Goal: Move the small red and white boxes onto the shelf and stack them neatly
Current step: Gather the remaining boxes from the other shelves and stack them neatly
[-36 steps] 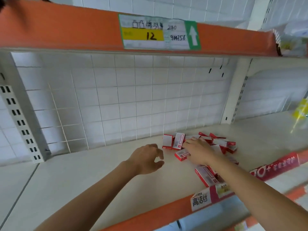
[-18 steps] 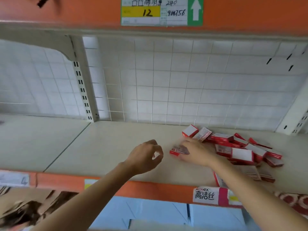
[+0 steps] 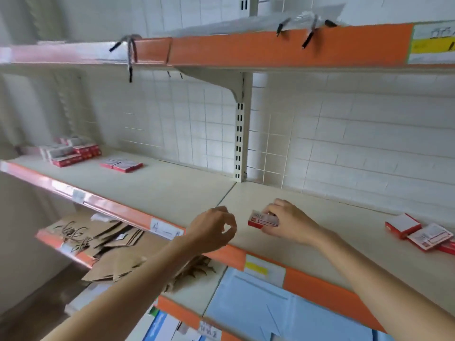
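My right hand (image 3: 286, 222) grips one small red and white box (image 3: 262, 221) just above the cream shelf (image 3: 172, 193), right of the seam between two shelf boards. My left hand (image 3: 211, 228) hovers beside it over the shelf's front edge, fingers curled loosely with nothing in them. At the far right edge lies a loose heap of the same boxes (image 3: 418, 233). Far left on the shelf stands a stack of boxes (image 3: 71, 151), and a flat pair of boxes (image 3: 121, 165) lies to its right.
An upper shelf with an orange front strip (image 3: 283, 46) overhangs the work area. A slotted upright post (image 3: 240, 141) stands at the back against the white wire grid. Below, a lower shelf holds brown paper bags (image 3: 108, 247) and blue packs (image 3: 258, 311).
The view has swung left, bringing the far-left stack into sight. My right hand has lifted one box out of the heap and carried it left; my left hand moved along with it.
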`<state>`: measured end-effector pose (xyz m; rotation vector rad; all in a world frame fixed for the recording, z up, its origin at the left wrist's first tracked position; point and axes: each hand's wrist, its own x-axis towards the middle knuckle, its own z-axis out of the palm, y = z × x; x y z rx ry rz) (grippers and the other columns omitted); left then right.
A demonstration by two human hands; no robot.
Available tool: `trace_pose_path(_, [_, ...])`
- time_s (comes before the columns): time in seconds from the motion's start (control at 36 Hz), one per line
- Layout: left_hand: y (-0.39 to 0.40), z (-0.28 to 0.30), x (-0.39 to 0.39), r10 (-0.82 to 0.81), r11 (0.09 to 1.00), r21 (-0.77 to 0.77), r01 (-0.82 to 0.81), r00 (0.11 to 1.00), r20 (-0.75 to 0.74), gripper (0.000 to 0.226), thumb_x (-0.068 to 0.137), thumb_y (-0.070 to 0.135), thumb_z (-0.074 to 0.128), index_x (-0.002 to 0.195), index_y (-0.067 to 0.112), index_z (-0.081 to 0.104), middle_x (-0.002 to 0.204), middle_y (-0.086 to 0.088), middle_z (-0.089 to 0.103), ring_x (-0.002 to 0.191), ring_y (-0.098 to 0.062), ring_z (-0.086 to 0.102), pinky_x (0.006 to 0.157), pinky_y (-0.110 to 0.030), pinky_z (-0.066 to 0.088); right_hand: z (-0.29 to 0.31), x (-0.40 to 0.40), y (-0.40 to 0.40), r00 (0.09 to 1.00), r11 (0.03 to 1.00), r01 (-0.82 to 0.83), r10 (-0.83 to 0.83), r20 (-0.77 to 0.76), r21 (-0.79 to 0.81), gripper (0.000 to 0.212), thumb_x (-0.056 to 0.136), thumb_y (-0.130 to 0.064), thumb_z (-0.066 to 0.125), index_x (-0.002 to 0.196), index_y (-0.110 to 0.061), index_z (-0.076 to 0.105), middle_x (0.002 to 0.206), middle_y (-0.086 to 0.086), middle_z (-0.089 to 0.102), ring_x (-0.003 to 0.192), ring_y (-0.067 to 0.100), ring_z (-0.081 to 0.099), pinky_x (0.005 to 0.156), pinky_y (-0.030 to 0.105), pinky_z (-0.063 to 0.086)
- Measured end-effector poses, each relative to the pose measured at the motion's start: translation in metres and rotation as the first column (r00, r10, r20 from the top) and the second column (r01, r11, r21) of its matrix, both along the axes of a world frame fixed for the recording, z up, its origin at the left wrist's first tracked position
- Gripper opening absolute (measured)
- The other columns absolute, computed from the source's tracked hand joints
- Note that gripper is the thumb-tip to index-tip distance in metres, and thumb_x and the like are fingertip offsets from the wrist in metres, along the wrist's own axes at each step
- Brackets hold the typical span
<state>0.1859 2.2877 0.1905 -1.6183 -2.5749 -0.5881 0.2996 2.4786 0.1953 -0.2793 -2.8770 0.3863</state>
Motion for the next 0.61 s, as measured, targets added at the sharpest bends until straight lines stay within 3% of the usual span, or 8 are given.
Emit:
trace_pose_path(0.25, [-0.144,0.0,-0.107,0.144,0.99,-0.001,-0.144,0.989,-0.028,0.012,0.087,0.021,0.057,0.091,0.022,0.069,0.097,0.001,0.062,0.08,-0.015,0.064,0.071,-0.034,0.054,-0.001,-0.137,-0.131,0.984,0.981,-0.177,0.177,-0.009,-0.078,0.038,0.082,-0.037,0.066,0.115,-0.019,0.058,0.099,-0.009,0.042,0.103,0.011,0.046,0.083,0.025,0.038])
trace_pose_path(0.44, [-0.239,-0.008,-0.166,0.262,0.965,0.033,-0.261,0.965,-0.029,0.014,0.088,0.019,0.058,0.091,0.014,0.071,0.097,-0.003,0.062,0.077,-0.015,0.06,0.069,-0.034,0.052,-0.015,-0.218,-0.226,0.948,0.945,-0.319,0.318,-0.02,-0.078,0.039,0.082,-0.037,0.066,0.114,-0.018,0.059,0.099,-0.007,0.043,0.101,0.012,0.047,0.078,0.025,0.039])
trace_pose_path(0.53, [-0.266,-0.014,-0.183,0.276,0.961,0.019,-0.276,0.961,-0.023,0.014,0.09,0.02,0.057,0.094,0.014,0.07,0.098,0.003,0.058,0.076,-0.01,0.056,0.06,-0.016,0.045,-0.018,-0.245,-0.252,0.921,0.922,-0.388,0.388,0.037,-0.022,0.042,0.083,-0.039,0.065,0.118,-0.018,0.057,0.098,-0.006,0.041,0.097,0.012,0.045,0.075,0.027,0.04])
trace_pose_path(0.61, [-0.284,-0.02,-0.2,0.322,0.945,0.05,-0.323,0.946,0.024,0.014,0.091,0.021,0.057,0.095,0.014,0.069,0.095,0.007,0.052,0.078,-0.008,0.054,0.06,-0.013,0.043,-0.017,-0.272,-0.268,0.915,0.916,-0.402,0.401,0.039,0.01,0.041,0.084,-0.039,0.063,0.116,-0.016,0.057,0.095,-0.006,0.037,0.091,0.01,0.041,0.07,0.027,0.037])
